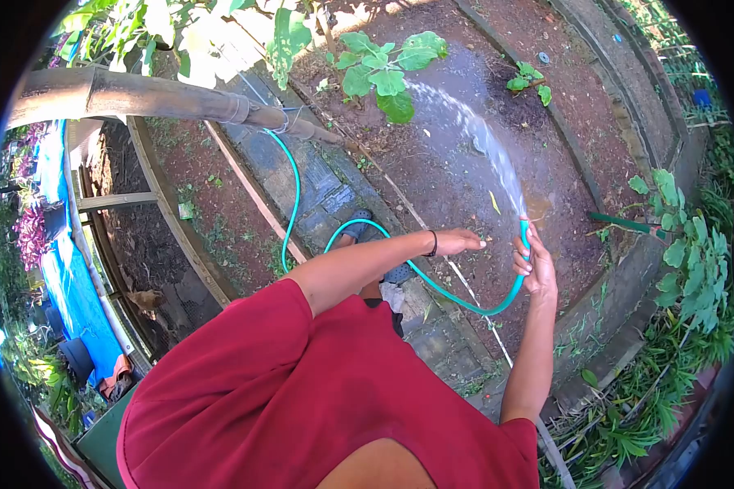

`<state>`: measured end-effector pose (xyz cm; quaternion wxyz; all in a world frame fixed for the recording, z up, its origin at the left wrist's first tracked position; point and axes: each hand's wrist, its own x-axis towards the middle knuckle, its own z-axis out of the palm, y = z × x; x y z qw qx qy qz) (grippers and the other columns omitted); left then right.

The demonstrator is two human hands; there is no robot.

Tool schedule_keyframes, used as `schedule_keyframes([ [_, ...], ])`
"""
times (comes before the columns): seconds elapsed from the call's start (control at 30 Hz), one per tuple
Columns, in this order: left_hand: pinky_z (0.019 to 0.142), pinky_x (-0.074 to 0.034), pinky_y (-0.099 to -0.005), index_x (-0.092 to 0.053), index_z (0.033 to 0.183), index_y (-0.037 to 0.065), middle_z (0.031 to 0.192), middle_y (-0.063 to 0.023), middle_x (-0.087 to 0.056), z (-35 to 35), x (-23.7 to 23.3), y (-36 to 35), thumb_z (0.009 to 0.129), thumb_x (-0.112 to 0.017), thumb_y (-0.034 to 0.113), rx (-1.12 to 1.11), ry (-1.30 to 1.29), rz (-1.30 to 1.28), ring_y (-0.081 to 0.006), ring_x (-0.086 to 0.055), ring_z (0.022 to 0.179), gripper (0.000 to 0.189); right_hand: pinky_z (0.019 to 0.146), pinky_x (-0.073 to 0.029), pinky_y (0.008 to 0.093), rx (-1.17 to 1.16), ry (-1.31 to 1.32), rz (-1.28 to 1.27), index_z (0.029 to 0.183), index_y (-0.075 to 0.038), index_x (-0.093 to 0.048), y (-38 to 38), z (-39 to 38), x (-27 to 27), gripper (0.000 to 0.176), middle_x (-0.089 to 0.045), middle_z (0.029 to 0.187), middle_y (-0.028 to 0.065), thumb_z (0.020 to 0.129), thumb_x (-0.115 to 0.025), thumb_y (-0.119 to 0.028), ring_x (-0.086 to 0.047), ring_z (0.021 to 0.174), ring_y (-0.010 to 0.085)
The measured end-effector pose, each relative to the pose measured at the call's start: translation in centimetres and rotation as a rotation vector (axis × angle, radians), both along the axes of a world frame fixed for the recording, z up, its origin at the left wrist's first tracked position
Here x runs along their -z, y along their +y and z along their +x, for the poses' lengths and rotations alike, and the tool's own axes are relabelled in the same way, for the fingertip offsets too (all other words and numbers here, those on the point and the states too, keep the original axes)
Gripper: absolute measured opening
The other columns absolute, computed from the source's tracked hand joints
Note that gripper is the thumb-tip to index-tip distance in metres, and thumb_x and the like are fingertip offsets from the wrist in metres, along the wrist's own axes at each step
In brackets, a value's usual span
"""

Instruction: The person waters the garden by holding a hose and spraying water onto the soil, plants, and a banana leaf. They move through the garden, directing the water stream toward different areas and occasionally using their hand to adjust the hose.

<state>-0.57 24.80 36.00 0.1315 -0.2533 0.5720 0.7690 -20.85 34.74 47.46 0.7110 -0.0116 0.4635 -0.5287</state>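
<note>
My right hand (pixel 537 262) is wrapped round the end of a green garden hose (pixel 523 273), just below its mouth. Water (pixel 483 140) sprays from it in an arc toward the wet soil by a broad-leaved plant (pixel 383 69). To the left of it, my left hand (pixel 458 242) hovers with its fingers loosely stretched out and nothing visible in them. A dark band circles that wrist. The hose loops from my right hand under my left forearm and runs back up beside the bamboo pole.
A thick bamboo pole (pixel 155 98) crosses at upper left. Paving slabs (pixel 322 191) lie between soil beds, and my shoe (pixel 359 224) shows there. A smaller plant (pixel 530 83) grows at upper right. Concrete edging (pixel 603 326) borders the bed; a blue tarp (pixel 69 277) hangs at far left.
</note>
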Motion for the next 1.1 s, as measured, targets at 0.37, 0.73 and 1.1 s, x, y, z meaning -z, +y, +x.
schedule_keyframes([
  [0.37, 0.055, -0.041, -0.0312, -0.056, 0.102, 0.002, 0.07, -0.0045, -0.049, -4.2, -5.8, 6.8, 0.097, -0.035, 0.062, -0.168, 0.287, 0.254, -0.013, -0.049, 0.062, 0.064, 0.043, -0.035, 0.0194, 0.524, -0.003, -0.169, 0.125, -0.013, -0.051, -2.8, -0.3, 1.0, 0.03, -0.044, 0.074, -0.002, 0.1, -0.05, -0.029, -0.038, 0.051, 0.0057],
  [0.73, 0.044, -0.035, -0.0292, -0.053, 0.078, 0.006, 0.048, 0.0043, -0.032, -1.3, -11.9, 5.7, 0.093, -0.037, 0.069, 0.21, 0.027, 0.32, -0.0089, -0.036, 0.042, 0.066, 0.039, -0.03, 0.0175, 0.373, 0.197, 0.011, 0.103, -0.008, -0.055, -1.5, -10.8, 6.7, 0.022, -0.036, 0.059, -0.0061, 0.097, -0.058, -0.029, -0.032, 0.045, 0.0027],
  [1.1, 0.044, -0.038, -0.03, -0.054, 0.074, 0.006, 0.046, 0.0032, -0.035, -3.0, -12.1, 6.2, 0.093, -0.037, 0.068, 0.249, 0.012, 0.228, -0.0102, -0.038, 0.041, 0.067, 0.045, -0.042, 0.0184, 0.356, 0.332, 0.093, 0.106, -0.009, -0.058, 0.1, -11.7, 6.5, 0.022, -0.041, 0.061, -0.0079, 0.095, -0.06, -0.029, -0.035, 0.046, 0.0023],
])
